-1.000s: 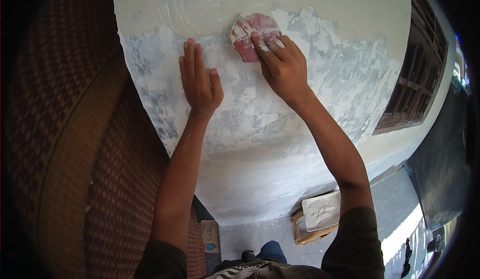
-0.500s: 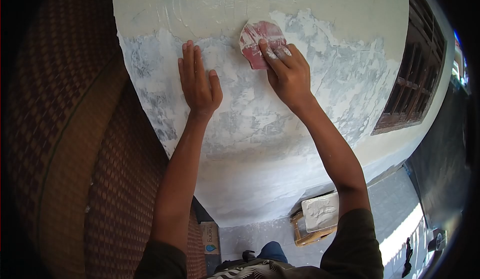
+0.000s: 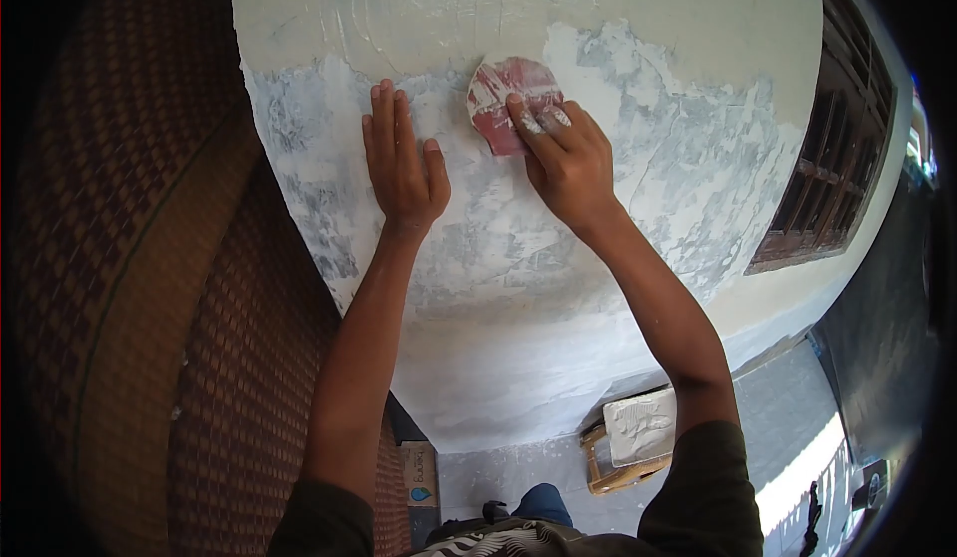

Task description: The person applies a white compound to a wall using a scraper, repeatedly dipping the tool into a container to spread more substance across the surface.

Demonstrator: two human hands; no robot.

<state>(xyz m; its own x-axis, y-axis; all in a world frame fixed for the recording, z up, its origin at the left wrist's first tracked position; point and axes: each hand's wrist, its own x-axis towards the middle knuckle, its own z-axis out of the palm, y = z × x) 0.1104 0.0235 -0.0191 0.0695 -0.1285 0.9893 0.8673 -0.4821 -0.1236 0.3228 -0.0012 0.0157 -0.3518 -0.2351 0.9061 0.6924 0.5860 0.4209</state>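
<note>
My right hand (image 3: 571, 165) grips a red putty scraper (image 3: 508, 98) smeared with white, its face lying against the wall (image 3: 478, 248). White putty also coats a couple of the fingers. To the left, my left hand (image 3: 407, 168) rests flat on the wall with fingers stretched upward and thumb apart, holding nothing. Around both hands the wall carries patchy white and grey putty, with a smoother cream band above. Whether the scraper's far edge presses on the surface cannot be made out.
A white slab-like tray of putty (image 3: 639, 427) sits on a small wooden stool (image 3: 608, 467) at the wall's foot. A woven brown mat (image 3: 249, 358) hangs along the left. A dark wooden window (image 3: 822, 168) is at right; a cardboard box (image 3: 420, 472) stands on the floor.
My right hand has brought the scraper slightly down and to the left across the wall. My left hand stays at about the same spot on the wall.
</note>
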